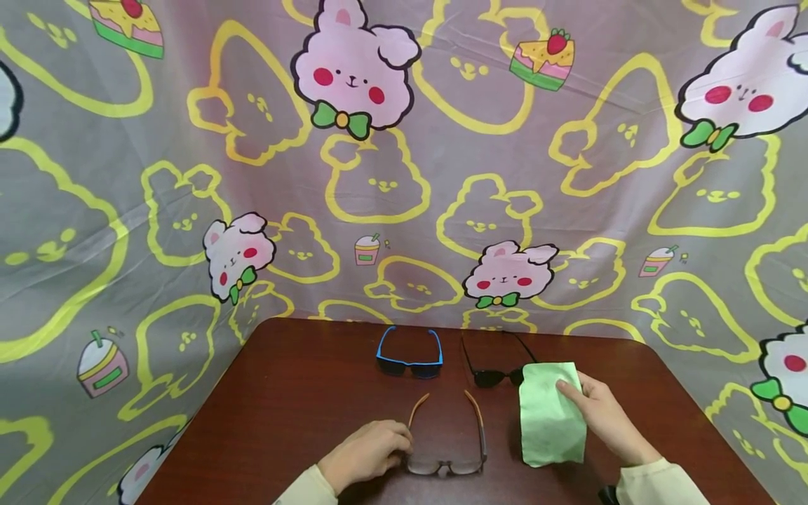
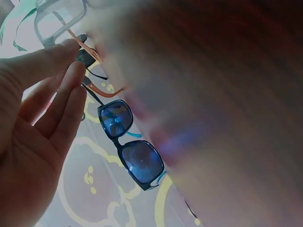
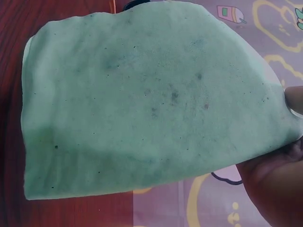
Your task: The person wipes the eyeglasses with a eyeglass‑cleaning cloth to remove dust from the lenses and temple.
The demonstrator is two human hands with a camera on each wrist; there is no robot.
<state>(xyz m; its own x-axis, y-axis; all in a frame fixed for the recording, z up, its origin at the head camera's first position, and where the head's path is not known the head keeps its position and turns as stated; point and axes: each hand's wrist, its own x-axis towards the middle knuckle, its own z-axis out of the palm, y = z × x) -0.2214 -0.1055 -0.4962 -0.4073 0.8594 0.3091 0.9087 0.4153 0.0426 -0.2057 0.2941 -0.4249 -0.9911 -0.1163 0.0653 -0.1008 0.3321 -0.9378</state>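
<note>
My left hand (image 1: 372,452) is at the left side of a pair of clear eyeglasses (image 1: 445,466), pinching the frame near the hinge between thumb and fingers. The lenses face me, and the orange-brown temples (image 1: 476,405) stand unfolded toward the back. In the left wrist view the thumb and fingertips meet beside a clear lens (image 2: 60,20). My right hand (image 1: 602,414) grips a pale green cloth (image 1: 553,421) by its upper right corner, thumb in front. The cloth hangs down flat, and faint dark specks show on it in the right wrist view.
Sunglasses with blue temples (image 1: 409,363) lie at the back middle of the dark wooden table (image 1: 284,393). Black sunglasses (image 1: 489,378) sit right of them, partly covered by the cloth. Patterned fabric (image 1: 391,182) with rabbit drawings surrounds the table at back and sides.
</note>
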